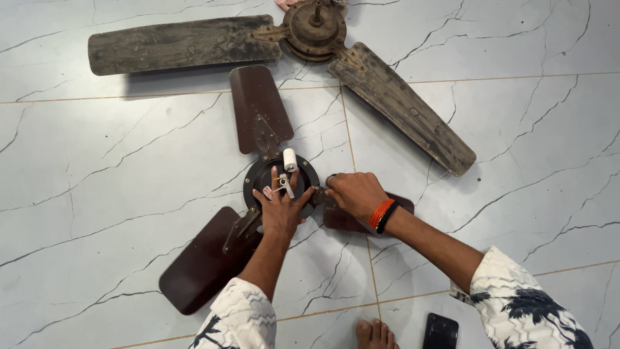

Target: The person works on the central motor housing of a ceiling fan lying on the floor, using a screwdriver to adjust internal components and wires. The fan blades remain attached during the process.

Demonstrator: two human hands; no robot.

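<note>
A dark brown ceiling fan lies on the marble floor, its round motor hub [258, 178] in the middle. My left hand [279, 207] rests flat on the hub, fingers spread around the short shaft [285, 184] and a white cylinder [290, 159]. My right hand [354, 194] is closed at the joint where a blade [349, 220] meets the hub; what it grips is hidden. Two other blades point away [258, 106] and toward me at the left [203, 262].
An old, dirty fan with a rusty hub [314, 29] and two worn blades [177, 44] [403, 106] lies farther away. A black phone [441, 331] and my bare toes [376, 335] are at the bottom edge.
</note>
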